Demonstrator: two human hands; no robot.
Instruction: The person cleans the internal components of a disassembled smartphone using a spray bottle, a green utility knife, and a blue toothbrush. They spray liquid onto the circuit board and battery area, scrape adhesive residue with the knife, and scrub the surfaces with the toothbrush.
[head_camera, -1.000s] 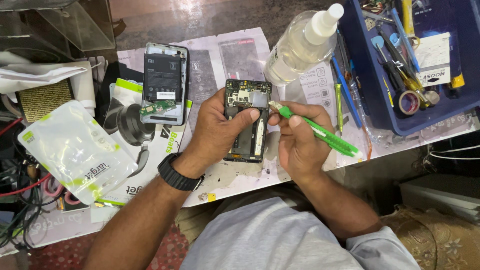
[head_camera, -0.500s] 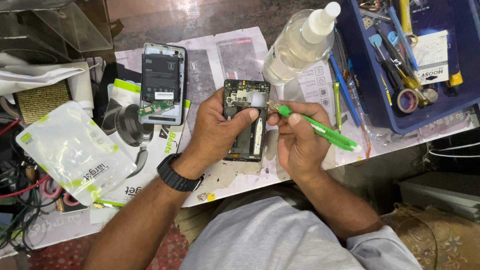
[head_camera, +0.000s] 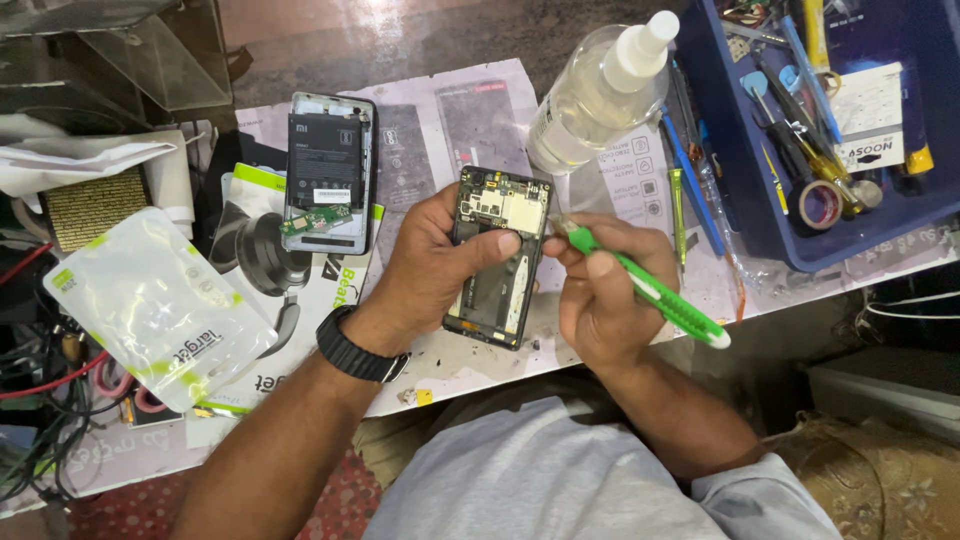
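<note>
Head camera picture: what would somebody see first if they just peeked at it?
Right in the middle, the left hand holds an opened phone with its insides showing, while the right hand points a bright green tool at its top edge. To the left on the table lies another opened phone part with a battery. A clear bottle lies above the hands, beside a blue tray of tools.

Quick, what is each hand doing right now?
Left hand: closed around the opened phone.
Right hand: closed on the green cutter.
</note>
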